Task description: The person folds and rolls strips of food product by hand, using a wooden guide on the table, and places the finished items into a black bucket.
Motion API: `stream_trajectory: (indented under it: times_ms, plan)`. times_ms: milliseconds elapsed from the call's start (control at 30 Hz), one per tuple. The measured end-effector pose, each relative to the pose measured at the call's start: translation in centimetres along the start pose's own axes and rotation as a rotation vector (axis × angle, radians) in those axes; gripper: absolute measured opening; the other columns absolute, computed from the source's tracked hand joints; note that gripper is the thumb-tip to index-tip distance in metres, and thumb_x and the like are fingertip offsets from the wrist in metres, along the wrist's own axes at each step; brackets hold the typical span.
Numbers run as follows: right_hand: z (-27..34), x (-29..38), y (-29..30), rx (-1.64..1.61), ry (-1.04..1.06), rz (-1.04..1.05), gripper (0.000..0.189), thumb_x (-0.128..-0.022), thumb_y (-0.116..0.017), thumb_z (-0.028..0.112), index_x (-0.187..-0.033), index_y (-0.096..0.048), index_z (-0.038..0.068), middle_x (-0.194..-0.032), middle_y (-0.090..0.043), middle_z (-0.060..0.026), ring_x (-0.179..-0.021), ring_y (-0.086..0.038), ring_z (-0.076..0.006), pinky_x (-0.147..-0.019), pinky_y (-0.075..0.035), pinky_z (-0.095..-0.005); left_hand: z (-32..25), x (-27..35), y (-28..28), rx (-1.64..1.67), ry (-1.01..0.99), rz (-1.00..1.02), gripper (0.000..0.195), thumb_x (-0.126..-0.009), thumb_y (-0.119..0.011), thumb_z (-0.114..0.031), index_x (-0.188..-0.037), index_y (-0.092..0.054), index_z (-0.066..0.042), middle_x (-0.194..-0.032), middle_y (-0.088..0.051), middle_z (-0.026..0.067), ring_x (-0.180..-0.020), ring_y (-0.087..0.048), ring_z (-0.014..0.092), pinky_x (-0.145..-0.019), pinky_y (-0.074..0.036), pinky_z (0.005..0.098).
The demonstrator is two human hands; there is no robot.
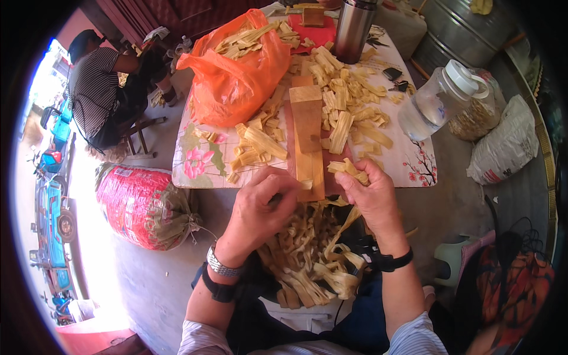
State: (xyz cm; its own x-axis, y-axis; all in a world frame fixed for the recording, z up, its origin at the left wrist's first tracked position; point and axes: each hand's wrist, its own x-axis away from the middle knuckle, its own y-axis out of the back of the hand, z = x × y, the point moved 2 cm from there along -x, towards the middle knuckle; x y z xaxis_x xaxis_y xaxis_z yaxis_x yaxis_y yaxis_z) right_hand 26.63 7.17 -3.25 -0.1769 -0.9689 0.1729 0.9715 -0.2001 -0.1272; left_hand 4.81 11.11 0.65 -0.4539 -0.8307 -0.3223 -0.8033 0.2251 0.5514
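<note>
My right hand (370,191) grips a small bundle of folded, yellowish dried strips (348,169) at the table's near edge. Left of it, my left hand (268,206) is curled and slightly blurred beside a narrow wooden board (310,164). A small pale piece (306,184) shows at its fingertips over the board; I cannot tell whether they pinch it. A wooden block (306,115) rests on the board. Below my hands, a heap of long, crinkled strips (310,262) fills a container in front of my lap, its rim mostly hidden.
Short strips (341,97) lie over the floral table (262,182). On it stand an orange plastic bag (235,88) of strips, a steel thermos (355,31) and a water bottle (437,102). A stuffed sack (137,206) sits left on the floor. Another person (102,84) sits beyond it.
</note>
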Motion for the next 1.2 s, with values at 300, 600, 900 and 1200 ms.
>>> stream_trajectory:
  times_ms: [300,600,900,1200]
  plan:
    - [3.2,-1.0,3.0,0.0,0.159,-0.187,0.033,-0.102,-0.065,0.024,-0.126,-0.058,0.003,-0.094,-0.071,-0.0004,-0.076,-0.069,-0.0088,-0.058,-0.042,-0.0198,-1.3,1.5,0.6,0.211,0.108,0.126,0.013,-0.095,-0.069,-0.009,-0.103,-0.07,0.002,-0.093,-0.07,0.0104,-0.081,-0.066,0.02,-0.074,-0.052,0.0301]
    - [1.9,2.8,2.1,0.54,0.197,-0.12,0.028,-0.105,-0.056,0.033,-0.108,-0.051,0.006,-0.074,-0.066,-0.0121,-0.058,-0.066,-0.0221,-0.056,-0.049,-0.0343,-2.1,2.7,0.1,0.275,0.056,0.036,0.012,-0.093,-0.071,-0.007,-0.102,-0.069,0.0,-0.09,-0.066,0.0089,-0.08,-0.062,0.017,-0.072,-0.05,0.028]
    - [1.4,7.4,-2.7,0.694,0.484,0.262,0.036,-0.09,-0.075,0.02,-0.117,-0.056,0.006,-0.09,-0.069,-0.0175,-0.081,-0.07,-0.0368,-0.065,-0.056,-0.0431,-2.5,4.0,-1.6,0.203,-0.059,0.129,0.028,-0.089,-0.075,-0.004,-0.114,-0.063,-0.001,-0.092,-0.066,0.0097,-0.081,-0.064,0.022,-0.074,-0.051,0.0317]
    - [2.6,3.8,-0.5,0.723,0.799,0.024,0.031,-0.085,-0.076,0.002,-0.115,-0.07,0.007,-0.087,-0.068,-0.0108,-0.076,-0.068,-0.0277,-0.068,-0.056,-0.0343,-0.2,2.0,0.3,0.461,0.259,-0.175,0.009,-0.097,-0.07,-0.006,-0.103,-0.068,0.0,-0.087,-0.066,0.0001,-0.077,-0.058,0.005,-0.071,-0.049,0.0206]
